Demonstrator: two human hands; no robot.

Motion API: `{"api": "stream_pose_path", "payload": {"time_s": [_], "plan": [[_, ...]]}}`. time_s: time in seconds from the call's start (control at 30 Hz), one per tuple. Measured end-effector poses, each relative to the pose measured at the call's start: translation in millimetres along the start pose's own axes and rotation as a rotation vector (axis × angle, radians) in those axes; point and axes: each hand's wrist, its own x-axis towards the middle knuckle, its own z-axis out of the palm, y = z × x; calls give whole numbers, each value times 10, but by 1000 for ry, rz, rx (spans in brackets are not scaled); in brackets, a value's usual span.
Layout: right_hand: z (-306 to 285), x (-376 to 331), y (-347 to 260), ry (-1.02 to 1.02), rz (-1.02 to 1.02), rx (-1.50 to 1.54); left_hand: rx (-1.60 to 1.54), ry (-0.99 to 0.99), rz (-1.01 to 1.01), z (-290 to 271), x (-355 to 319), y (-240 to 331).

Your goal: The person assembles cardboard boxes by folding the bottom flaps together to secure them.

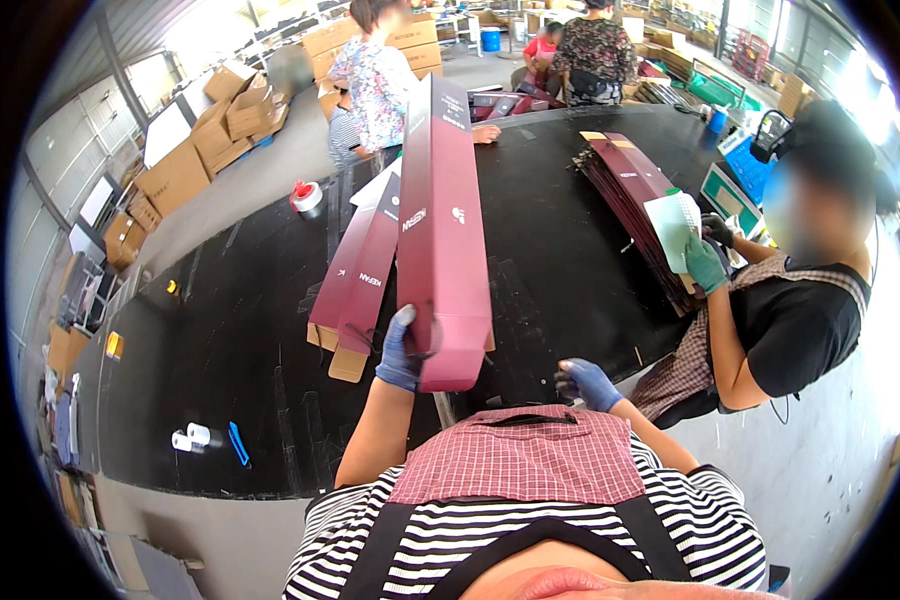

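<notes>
In my gloved left hand (pixel 398 350) is a long maroon carton (pixel 448 230), gripped near its lower end and tilted up lengthwise over the table. Part of the fingers is hidden by the carton's side. My gloved right hand (pixel 588 384) hovers by the table's near edge, holding nothing, its fingers loosely bent and apart. Left of the held carton, a flatter maroon carton (pixel 362 270) lies on the black table (pixel 250 370), with brown cardboard flaps at its near end.
At right, a co-worker's green-gloved hand (pixel 707 263) holds a pale sheet (pixel 673 230) over a stack of flat maroon cartons (pixel 625 190). On the table are a tape roll (pixel 308 197), a blue cutter (pixel 239 444) and small white rolls (pixel 198 434). More people work beyond.
</notes>
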Motion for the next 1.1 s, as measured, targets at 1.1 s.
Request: {"api": "stream_pose_path", "payload": {"time_s": [1.1], "plan": [[-631, 509, 601, 161, 292, 275, 750, 130, 415, -146, -455, 414]]}}
